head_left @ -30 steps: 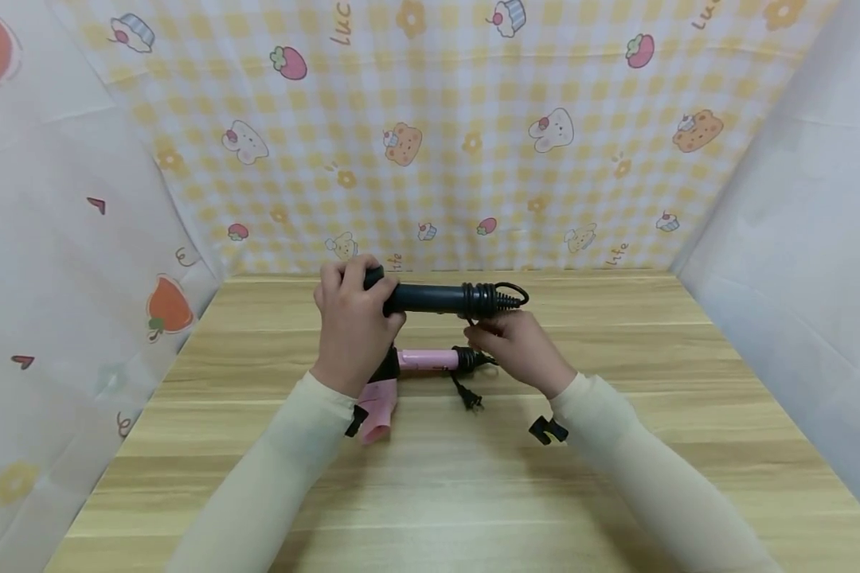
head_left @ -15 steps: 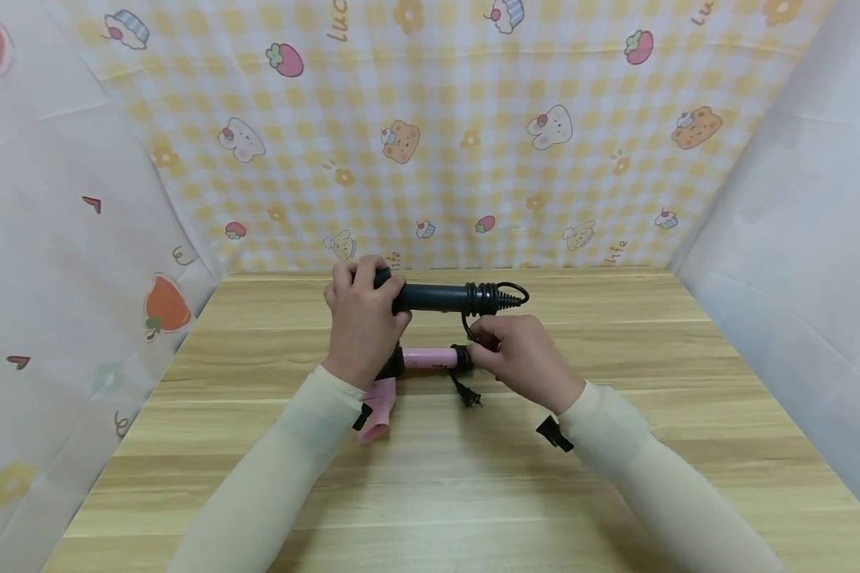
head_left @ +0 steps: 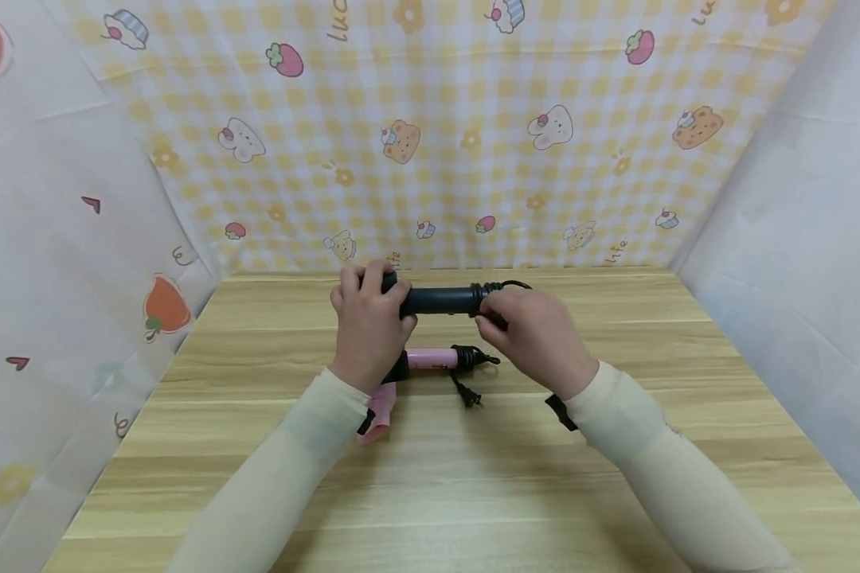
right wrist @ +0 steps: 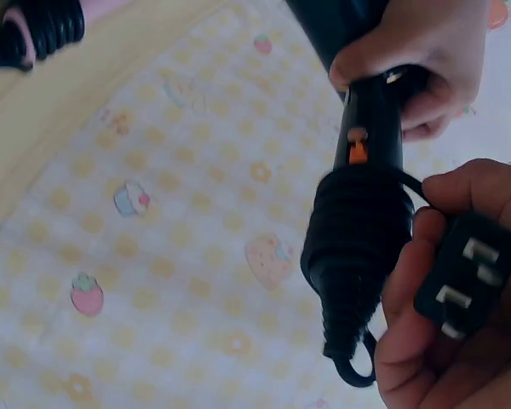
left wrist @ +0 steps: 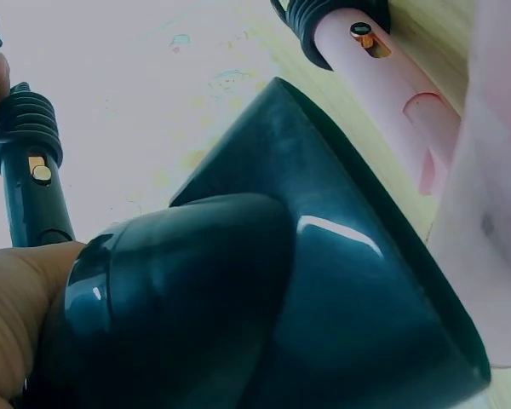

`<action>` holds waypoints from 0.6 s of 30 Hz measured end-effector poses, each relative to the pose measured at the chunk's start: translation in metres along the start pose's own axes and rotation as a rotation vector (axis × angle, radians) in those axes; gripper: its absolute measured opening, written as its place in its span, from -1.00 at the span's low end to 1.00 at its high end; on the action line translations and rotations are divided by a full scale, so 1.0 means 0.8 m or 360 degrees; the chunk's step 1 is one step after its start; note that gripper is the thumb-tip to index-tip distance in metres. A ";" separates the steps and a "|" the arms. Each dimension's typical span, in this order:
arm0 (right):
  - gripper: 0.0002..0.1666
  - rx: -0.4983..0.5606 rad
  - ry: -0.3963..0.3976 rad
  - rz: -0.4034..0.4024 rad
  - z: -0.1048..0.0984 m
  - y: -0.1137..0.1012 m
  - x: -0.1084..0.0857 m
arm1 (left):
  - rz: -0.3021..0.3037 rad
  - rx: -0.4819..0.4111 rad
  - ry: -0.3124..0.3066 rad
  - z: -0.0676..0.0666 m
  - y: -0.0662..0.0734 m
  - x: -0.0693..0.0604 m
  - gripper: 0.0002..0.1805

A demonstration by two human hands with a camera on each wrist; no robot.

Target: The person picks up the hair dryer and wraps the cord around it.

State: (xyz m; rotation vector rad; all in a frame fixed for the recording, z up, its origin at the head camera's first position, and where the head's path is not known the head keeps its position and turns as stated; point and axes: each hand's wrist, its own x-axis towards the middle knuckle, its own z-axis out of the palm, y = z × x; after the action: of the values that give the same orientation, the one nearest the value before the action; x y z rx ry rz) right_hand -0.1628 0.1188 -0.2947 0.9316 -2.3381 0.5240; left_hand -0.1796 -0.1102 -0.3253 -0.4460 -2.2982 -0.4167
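A dark hair dryer (head_left: 440,301) is held up off the table, its handle lying level toward the right. My left hand (head_left: 369,326) grips it by the body end; in the left wrist view its wide nozzle (left wrist: 349,239) fills the middle. Black power cord (right wrist: 358,226) is wound in several turns round the handle end. My right hand (head_left: 541,342) is beside those turns, holding the cord's end, with the two-pin plug (right wrist: 468,273) lying against its fingers. Below, a pink hair dryer (head_left: 431,360) rests on the table, partly hidden by the left wrist.
The pink dryer's cord is wrapped round its handle end, and its plug (head_left: 468,394) lies loose on the wooden table (head_left: 616,493). A checked cloth (head_left: 473,159) hangs behind the table; white cloths stand at left (head_left: 57,263) and right (head_left: 803,239).
My right hand dips a little, then rises with the cord to the dark dryer's handle end. My left hand and the dark dryer shift slightly right.
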 end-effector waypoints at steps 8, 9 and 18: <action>-0.78 -0.0018 0.0039 -0.0153 -0.009 0.009 0.006 | 0.0086 0.0054 0.0013 -0.002 0.008 -0.002 -0.63; -0.78 -0.0006 0.0044 -0.0176 -0.010 0.012 0.007 | 0.0097 0.0064 0.0011 -0.003 0.009 -0.003 -0.63; -0.72 0.0103 0.0066 -0.0240 -0.019 0.031 0.014 | 0.0173 0.0094 0.0027 -0.005 0.011 -0.003 -0.67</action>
State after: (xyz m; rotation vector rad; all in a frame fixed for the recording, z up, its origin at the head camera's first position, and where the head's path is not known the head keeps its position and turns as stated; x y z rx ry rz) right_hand -0.1821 0.1379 -0.2797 1.1066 -2.2040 0.5547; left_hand -0.1711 -0.1044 -0.3229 -0.5329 -2.2514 -0.2975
